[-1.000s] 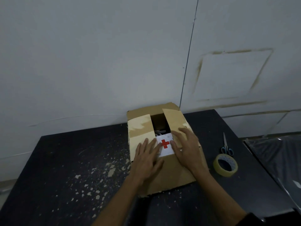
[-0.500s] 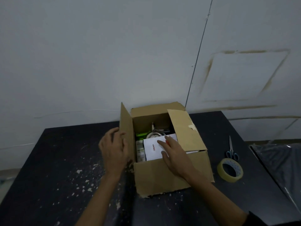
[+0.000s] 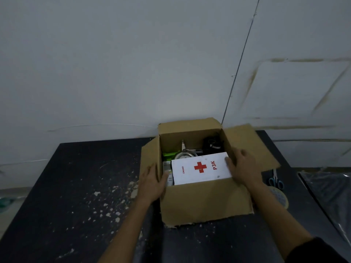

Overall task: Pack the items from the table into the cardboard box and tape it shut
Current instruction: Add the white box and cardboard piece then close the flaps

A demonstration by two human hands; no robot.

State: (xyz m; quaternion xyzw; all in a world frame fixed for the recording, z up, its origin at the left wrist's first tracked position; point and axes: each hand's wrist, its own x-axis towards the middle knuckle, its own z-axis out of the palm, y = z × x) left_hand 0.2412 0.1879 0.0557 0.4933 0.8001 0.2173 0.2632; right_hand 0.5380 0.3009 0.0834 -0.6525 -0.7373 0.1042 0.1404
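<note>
The left hand (image 3: 152, 184) held the left wall of the cardboard box (image 3: 206, 202) near its front corner, thumb hooked over the rim to the inside and the other fingers curled on the outside, so the grip pinched the cardboard. The right hand (image 3: 242, 167) lay over the right rim with fingers curled, the fingertips touching the right short end of the white first-aid box (image 3: 201, 168); whether this grip really closed on it I could not tell.

The cardboard box stood open on the dark surface (image 3: 76, 186), its flaps folded outward. The first-aid box lay flat on top of the contents at the front, its long axis going left to right, with the red cross facing up and the letters "P3K" turned sideways near the right end. Behind it were a green item (image 3: 170, 155), a round metal object (image 3: 185, 153) and something black (image 3: 211, 145) in the back right corner; these were partly covered and too dark to name.

To the right, blue-handled scissors (image 3: 275, 180) and a tape roll (image 3: 280, 196) lay on the surface, both partly hidden behind the right forearm.
</note>
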